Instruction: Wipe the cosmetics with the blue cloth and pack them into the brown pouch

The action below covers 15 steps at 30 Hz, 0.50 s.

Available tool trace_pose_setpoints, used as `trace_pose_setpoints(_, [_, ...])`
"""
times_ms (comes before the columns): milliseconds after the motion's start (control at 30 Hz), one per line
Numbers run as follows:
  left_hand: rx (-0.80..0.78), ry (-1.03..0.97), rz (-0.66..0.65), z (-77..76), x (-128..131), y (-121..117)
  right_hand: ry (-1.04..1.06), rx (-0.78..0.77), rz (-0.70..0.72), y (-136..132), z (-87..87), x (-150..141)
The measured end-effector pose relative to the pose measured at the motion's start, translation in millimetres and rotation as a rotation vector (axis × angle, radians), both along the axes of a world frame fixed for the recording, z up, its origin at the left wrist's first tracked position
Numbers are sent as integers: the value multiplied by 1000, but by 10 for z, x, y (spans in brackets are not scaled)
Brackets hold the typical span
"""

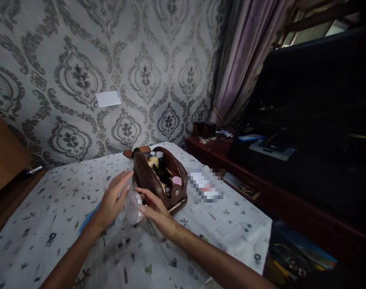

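A clear, round plastic container (132,208) with a pale rim is held tilted above the bed sheet. My right hand (157,208) grips its rim from the right between thumb and fingers. On the other side, my left hand (114,198) has its fingers stretched out, close beside the container; whether it touches is unclear. Just behind both hands stands a brown toiletry bag (149,170), unzipped, with small bottles and jars inside. A pink-capped item (176,182) shows near its right end. Something blue (89,216) lies partly hidden under my left forearm.
The patterned sheet (231,237) covers the bed. A blurred-out item (205,186) lies right of the bag. Beyond the bed's right edge stands a dark red desk (207,152) with a large black screen (309,96). A wooden panel (8,156) rises at left.
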State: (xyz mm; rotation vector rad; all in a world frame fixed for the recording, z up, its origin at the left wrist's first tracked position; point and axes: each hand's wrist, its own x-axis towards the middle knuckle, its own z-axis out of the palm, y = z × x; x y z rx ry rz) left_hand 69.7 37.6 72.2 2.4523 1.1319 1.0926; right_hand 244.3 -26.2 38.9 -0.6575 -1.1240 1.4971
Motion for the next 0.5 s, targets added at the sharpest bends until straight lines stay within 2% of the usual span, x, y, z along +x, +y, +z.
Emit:
trace_pose_setpoints(200, [92,134,-135,130,244,154,-30,58,-17,-178,46,162])
trace_pose_setpoints(400, [194,306,-198,241,497,283,-66,78,90,-306,117,337])
trace_pose_setpoints(500, [217,338,-225,333,614,363,-115,108,117,-366,226,460])
